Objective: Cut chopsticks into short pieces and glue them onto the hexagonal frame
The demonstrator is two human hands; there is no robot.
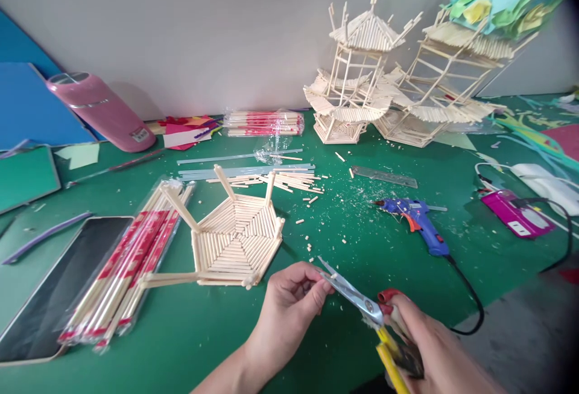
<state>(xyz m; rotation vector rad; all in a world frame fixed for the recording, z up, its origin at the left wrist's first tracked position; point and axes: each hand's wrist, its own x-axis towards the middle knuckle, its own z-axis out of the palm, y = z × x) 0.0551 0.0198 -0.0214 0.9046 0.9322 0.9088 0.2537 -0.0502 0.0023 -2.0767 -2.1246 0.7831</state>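
Observation:
My right hand grips scissors with red and yellow handles, the blades pointing up-left. My left hand is pinched right at the blade tips, fingers curled; what it holds is too small to make out. Just beyond my left hand lies a hexagonal roof piece built of wooden sticks, with stick arms jutting from its corners. Wood chips are scattered over the green mat around it.
Wrapped chopstick packs and a dark tablet lie left. A blue glue gun with black cord, a metal ruler and a magenta device sit right. Two stick pagodas and a pink bottle stand at the back.

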